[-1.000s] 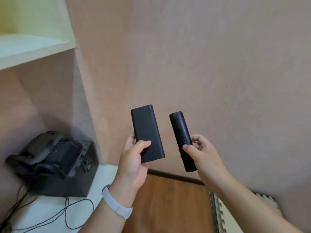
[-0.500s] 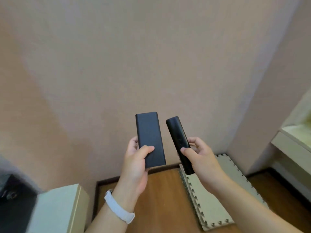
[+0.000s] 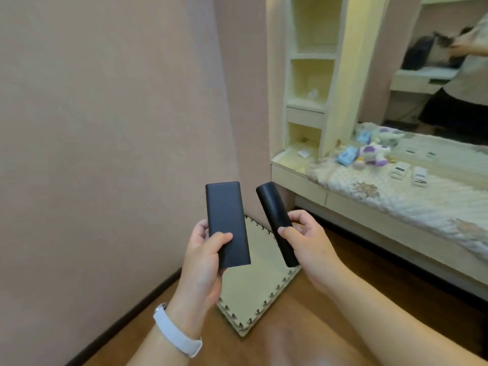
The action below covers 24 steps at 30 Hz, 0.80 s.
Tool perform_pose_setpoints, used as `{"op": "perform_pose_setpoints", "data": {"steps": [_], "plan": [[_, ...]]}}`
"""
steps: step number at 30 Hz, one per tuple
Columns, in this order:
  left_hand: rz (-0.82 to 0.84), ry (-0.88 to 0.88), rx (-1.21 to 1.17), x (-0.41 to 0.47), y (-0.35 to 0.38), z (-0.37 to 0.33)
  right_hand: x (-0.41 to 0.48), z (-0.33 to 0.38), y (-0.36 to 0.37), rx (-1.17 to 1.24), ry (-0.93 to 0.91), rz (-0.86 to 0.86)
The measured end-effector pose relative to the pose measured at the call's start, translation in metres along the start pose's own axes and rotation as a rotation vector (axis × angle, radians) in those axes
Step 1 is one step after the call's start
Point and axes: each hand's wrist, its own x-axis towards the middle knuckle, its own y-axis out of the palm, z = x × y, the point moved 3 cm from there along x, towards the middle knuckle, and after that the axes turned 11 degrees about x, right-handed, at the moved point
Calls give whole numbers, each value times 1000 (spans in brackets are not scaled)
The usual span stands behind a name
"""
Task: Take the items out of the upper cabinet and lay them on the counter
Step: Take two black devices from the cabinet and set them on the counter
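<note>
Your left hand (image 3: 203,260) grips the flat black power bank (image 3: 227,223) at its lower end, thumb across its face. Your right hand (image 3: 309,244) pinches the rounded black remote (image 3: 272,207) just beside it, both upright above the foam mat (image 3: 253,299).

walls: pink (image 3: 105,114) | floor: wood (image 3: 330,326), foam mat (image 3: 253,294) | shelves: cream (image 3: 311,75)

I am watching the left hand (image 3: 203,262) gripping a black slab (image 3: 227,223) upright, thumb lying across its lower face; the right hand (image 3: 309,241) is pinching a black stick (image 3: 274,220) that is tilting toward eleven o'clock, near the slab but apart; a foam mat (image 3: 258,294) is lying on the floor below; the counter (image 3: 298,178) is showing at three o'clock, a plush toy (image 3: 372,154) lying on it.
</note>
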Motion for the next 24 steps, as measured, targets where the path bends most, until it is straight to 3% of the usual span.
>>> {"op": "perform_pose_setpoints", "data": {"steps": [12, 24], "plan": [[402, -97, 84, 74, 197, 31, 21, 18, -172, 47, -13, -478], [668, -258, 12, 220, 355, 39, 131, 59, -283, -11, -34, -827]]}}
